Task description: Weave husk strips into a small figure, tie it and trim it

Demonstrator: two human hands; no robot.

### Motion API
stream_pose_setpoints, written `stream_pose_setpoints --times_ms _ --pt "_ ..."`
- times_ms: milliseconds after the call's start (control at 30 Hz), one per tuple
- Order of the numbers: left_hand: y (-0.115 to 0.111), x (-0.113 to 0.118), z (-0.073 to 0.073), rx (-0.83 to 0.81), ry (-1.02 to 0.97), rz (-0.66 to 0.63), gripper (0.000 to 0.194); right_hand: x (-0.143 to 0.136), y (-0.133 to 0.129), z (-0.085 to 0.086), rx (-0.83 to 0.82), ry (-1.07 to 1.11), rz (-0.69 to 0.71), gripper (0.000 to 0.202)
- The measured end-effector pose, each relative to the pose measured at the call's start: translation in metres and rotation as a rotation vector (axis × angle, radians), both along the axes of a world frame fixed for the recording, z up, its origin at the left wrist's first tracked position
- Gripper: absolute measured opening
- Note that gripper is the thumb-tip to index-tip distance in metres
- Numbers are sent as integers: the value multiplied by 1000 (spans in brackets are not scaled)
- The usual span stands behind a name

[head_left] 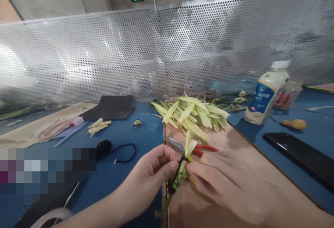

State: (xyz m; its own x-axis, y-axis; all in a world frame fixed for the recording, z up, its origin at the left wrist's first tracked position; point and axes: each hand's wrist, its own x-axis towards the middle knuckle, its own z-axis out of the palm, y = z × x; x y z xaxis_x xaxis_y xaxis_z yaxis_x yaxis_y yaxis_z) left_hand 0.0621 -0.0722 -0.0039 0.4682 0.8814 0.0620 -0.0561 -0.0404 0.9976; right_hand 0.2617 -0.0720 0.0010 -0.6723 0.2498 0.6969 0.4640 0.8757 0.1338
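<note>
A small green woven piece [180, 175] with black cord along its side and pale leaf tips at its top is between my two hands, above the brown board [250, 158]. My left hand [153, 172] pinches its left edge with thumb and forefinger. On its right, the bent fingers of my right hand [224, 175] close on it, their tips partly hidden. Red-handled scissors [205, 148] lie just behind it, blades pointing left. Farther back rests a pile of pale green husk strips [193, 113].
At the right stand a bottle [263, 95] and a clear cup [287, 95], near a black phone [300, 158] and a small gourd [294, 124]. Black cord [126, 145], husk pieces [99, 126] and dark sheets [112, 107] lie left. A perforated metal screen [117, 54] borders the blue table.
</note>
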Motion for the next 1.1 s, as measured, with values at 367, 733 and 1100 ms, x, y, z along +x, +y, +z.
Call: stream_pose_setpoints --times_ms 367,733,1100 --pt "0 4 6 -144 -179 -47 17 0 -1 13 83 -62 -88 16" --pt "3 2 4 -107 -166 17 13 -22 -8 -10 -739 454 -73 4" --pt "4 3 6 -153 -147 52 10 -25 -1 -15 -1166 611 -29 6"
